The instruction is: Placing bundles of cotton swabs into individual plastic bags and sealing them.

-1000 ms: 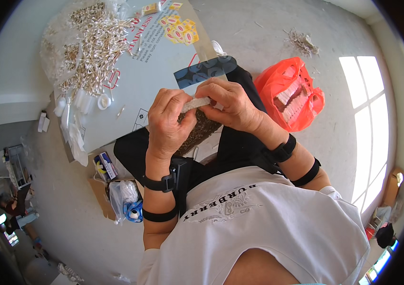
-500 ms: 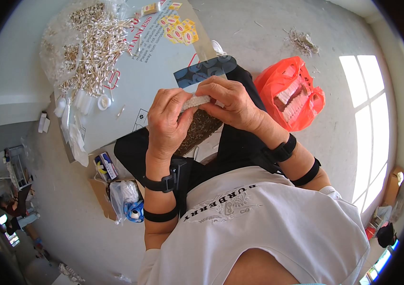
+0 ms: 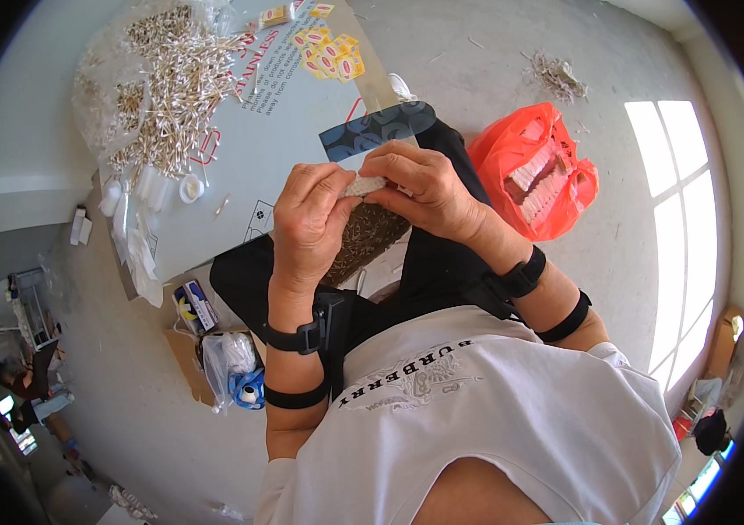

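Between my two hands is a small bundle of cotton swabs (image 3: 361, 186), its white bumpy tips facing up. My left hand (image 3: 305, 229) pinches its left end between thumb and fingers. On the other end, my right hand (image 3: 429, 191) is closed, thumb below and fingers above. The fingers cover much of the bundle. Just under the hands, between my legs, is a brown, rough-textured surface (image 3: 363, 245), partly hidden. A big heap of loose cotton swabs (image 3: 184, 87) lies at the far left of the table (image 3: 214, 219), partly in a clear plastic bag (image 3: 96, 109).
Small yellow-and-white packets (image 3: 330, 57) lie at the table's far side. White round containers (image 3: 191, 187) stand near its left edge. On the floor are a red plastic bag (image 3: 512, 131) holding pale packs, a cardboard box (image 3: 186, 359), and a scrap pile (image 3: 558, 77).
My left fingers have shifted slightly right over the bundle, so a shorter stretch of it shows. Both hands stay in almost the same place.
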The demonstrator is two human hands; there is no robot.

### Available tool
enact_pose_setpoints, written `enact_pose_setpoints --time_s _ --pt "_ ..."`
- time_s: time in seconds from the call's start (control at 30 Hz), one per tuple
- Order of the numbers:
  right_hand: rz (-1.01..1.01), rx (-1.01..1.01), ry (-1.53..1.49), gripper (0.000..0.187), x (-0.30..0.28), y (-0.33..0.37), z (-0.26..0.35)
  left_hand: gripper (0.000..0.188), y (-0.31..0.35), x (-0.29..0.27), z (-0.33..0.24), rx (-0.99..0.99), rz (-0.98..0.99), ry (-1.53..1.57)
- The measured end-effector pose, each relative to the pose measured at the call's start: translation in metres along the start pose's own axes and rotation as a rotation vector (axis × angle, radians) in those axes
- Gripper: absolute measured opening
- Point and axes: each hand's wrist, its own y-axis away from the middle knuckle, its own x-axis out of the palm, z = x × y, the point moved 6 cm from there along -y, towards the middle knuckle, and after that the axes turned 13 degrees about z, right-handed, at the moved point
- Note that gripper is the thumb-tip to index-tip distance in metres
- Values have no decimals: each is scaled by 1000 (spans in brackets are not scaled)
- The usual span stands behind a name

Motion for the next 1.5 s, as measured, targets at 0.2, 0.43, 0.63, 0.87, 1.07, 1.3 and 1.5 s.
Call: enact_pose_setpoints --time_s 0.2,0.43,0.63,0.87,1.07,1.3,1.5 --pt "18 10 -3 28 2 2 -2 35 3 2 3 -24 -12 22" --pt "3 36 -11 28 2 3 -3 35 7 5 5 -195 -83 108" --pt "-4 77 -10 29 2 4 -5 33 11 6 12 -154 -100 109" --pt "-24 22 25 34 0 0 -2 32 2 1 8 -53 -35 39" --pt "-5 25 47 32 -2 -4 1 32 3 3 8 -102 -44 87" --pt "-26 27 61 28 -2 -5 0 33 5 3 12 -127 -83 141" --pt "-13 44 39 30 0 -3 -2 32 3 1 9 -100 -41 127"
